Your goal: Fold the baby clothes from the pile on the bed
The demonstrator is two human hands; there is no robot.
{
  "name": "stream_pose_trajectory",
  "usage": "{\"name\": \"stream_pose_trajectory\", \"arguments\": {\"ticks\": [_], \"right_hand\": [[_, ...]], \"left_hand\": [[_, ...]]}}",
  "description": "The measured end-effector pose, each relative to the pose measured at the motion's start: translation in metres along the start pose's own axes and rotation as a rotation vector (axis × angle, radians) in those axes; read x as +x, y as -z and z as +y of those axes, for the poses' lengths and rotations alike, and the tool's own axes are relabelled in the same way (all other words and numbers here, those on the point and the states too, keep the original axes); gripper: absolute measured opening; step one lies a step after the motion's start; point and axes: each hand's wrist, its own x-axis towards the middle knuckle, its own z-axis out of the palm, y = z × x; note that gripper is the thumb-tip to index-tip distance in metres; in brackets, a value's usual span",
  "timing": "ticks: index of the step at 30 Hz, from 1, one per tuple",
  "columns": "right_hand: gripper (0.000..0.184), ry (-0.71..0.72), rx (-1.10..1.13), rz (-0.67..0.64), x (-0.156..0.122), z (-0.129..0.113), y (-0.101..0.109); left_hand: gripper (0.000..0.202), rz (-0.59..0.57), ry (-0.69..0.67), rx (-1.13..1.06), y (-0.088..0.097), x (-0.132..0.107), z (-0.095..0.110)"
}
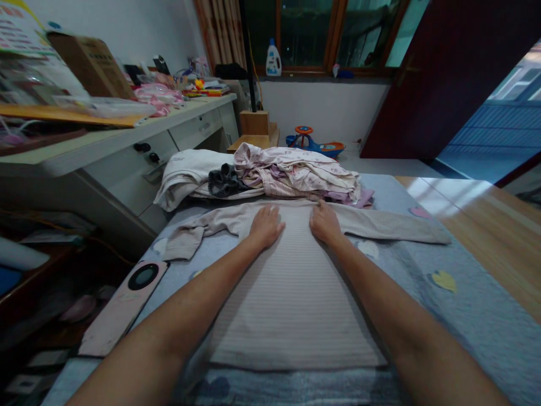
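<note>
Striped long-sleeved top (291,293): pale beige with fine horizontal ribbing, spread flat on the bed ahead of the person, its body running out between both forearms.
Left hand (266,226): open and palm-down on the top's far edge, pressing flat and gripping nothing.
Right hand (324,222): open and palm-down just beside the left hand, also holding nothing.
Left sleeve (188,235): out past the left hand, rumpled, its cuff end bent back.
Right sleeve (393,226): out past the right hand, straighter and lying flat.
Risk: uneven pressure from the hands could skew the ribbing or bunch the thin knit; a hard tug on the quilt could slide the pink phone (122,308) off the bed's edge, left of the left forearm.
Under the hands: blue-grey quilt (448,327) with heart and leaf shapes.
Just past the hands: pink floral clothes (296,172), dark grey socks (224,180) and a white garment (186,176) in a loose heap.
Far off: white desk (194,129), ride-on toy (315,141), detergent bottle (274,59) on the windowsill.
</note>
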Motion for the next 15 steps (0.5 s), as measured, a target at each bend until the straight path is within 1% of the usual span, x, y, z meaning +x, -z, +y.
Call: {"name": "stream_pose_trajectory", "arguments": {"ticks": [3, 5, 7, 9, 13, 15], "right_hand": [[0.034, 0.128, 0.024, -0.029, -0.015, -0.008, 0.001], [0.037, 0.197, 0.046, -0.069, -0.021, -0.009, -0.002], [0.04, 0.207, 0.05, -0.091, -0.024, -0.005, -0.004], [0.042, 0.175, 0.033, -0.088, -0.024, 0.003, -0.004], [0.037, 0.108, -0.018, -0.09, -0.029, 0.018, 0.004], [0.033, 0.116, -0.026, -0.085, -0.037, 0.022, 0.01]], "left_hand": [[0.053, -0.112, -0.141, -0.013, -0.003, -0.027, 0.009], [0.054, -0.16, -0.169, -0.027, -0.004, -0.038, 0.008], [0.056, -0.183, -0.162, -0.033, -0.003, -0.044, 0.003], [0.056, -0.185, -0.132, -0.026, 0.0, -0.046, -0.006], [0.049, -0.133, -0.037, 0.041, 0.01, -0.051, -0.026], [0.045, -0.101, -0.009, 0.071, 0.016, -0.058, -0.032]]}}
